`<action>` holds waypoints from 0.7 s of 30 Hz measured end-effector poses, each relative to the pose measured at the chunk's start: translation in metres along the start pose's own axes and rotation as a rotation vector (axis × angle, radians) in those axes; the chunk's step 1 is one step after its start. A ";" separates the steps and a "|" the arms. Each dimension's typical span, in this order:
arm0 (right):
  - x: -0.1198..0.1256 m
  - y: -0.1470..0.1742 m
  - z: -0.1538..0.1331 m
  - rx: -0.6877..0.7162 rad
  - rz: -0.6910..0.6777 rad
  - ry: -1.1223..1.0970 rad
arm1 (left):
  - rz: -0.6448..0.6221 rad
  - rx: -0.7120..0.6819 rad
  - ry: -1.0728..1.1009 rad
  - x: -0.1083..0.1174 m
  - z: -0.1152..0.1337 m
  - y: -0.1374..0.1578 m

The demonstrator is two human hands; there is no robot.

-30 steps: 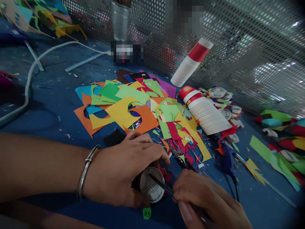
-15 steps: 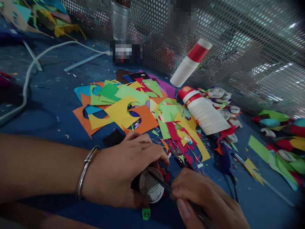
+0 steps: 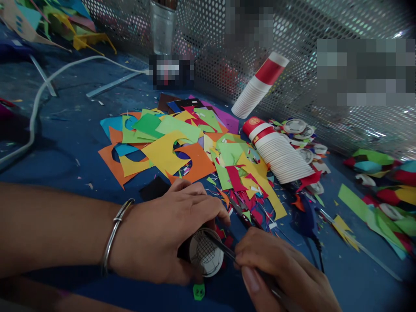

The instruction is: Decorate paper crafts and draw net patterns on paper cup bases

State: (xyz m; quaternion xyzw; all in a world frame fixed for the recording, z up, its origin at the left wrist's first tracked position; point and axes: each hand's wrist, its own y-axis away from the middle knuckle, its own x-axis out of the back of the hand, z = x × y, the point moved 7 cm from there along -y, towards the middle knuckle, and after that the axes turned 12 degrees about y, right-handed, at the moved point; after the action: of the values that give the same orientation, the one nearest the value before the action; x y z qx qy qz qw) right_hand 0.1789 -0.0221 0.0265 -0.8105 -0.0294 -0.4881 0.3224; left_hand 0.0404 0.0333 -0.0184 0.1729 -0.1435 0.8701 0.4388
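Observation:
My left hand (image 3: 169, 234), with a silver bangle at the wrist, is wrapped round a small paper cup (image 3: 212, 265). Its round white end faces up and bears a dark line drawing with a crosshatched grid; the dark side is mostly hidden by my fingers. In my right hand (image 3: 276, 264) is a slim dark pen (image 3: 224, 248), pinched between thumb and fingers, its tip at the upper part of the white end. A small green paper piece with a drawn face (image 3: 199, 292) sits just below the cup. Scissors (image 3: 242, 212), partly covered by scraps, lie beyond my right hand.
Cut coloured paper (image 3: 169, 151) is heaped ahead. Behind it are a lying stack of cups (image 3: 282, 156) and a leaning stack (image 3: 253, 97) against the perforated metal panel (image 3: 201, 39). A blue glue gun (image 3: 307, 221) is at right; a white cable (image 3: 39, 102) curves at left.
Almost nothing differs. The pen tip has shifted very slightly on the cup's white end, while my left hand keeps the same hold.

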 end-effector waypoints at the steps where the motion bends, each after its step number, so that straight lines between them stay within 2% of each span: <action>1: -0.001 -0.001 0.000 -0.016 -0.025 0.004 | 0.002 0.002 -0.005 0.000 0.000 0.000; 3: -0.002 -0.002 0.001 -0.016 -0.038 -0.009 | -0.001 0.002 -0.006 0.000 0.000 0.000; 7: 0.003 0.000 0.001 0.104 0.071 -0.044 | -0.010 0.003 0.004 0.001 0.000 0.000; 9: 0.003 0.002 0.004 0.106 0.078 -0.023 | -0.017 0.006 0.009 0.001 -0.001 0.000; 15: 0.002 0.003 0.002 0.077 0.028 -0.023 | -0.010 0.005 0.011 0.002 0.001 0.001; 21: 0.002 0.004 0.001 -0.015 -0.108 0.007 | 0.002 -0.006 -0.007 0.002 0.001 0.000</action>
State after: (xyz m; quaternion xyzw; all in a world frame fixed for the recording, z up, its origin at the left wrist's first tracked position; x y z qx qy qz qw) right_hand 0.1825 -0.0248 0.0261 -0.8084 -0.0683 -0.5078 0.2897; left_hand 0.0394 0.0337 -0.0166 0.1746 -0.1479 0.8694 0.4379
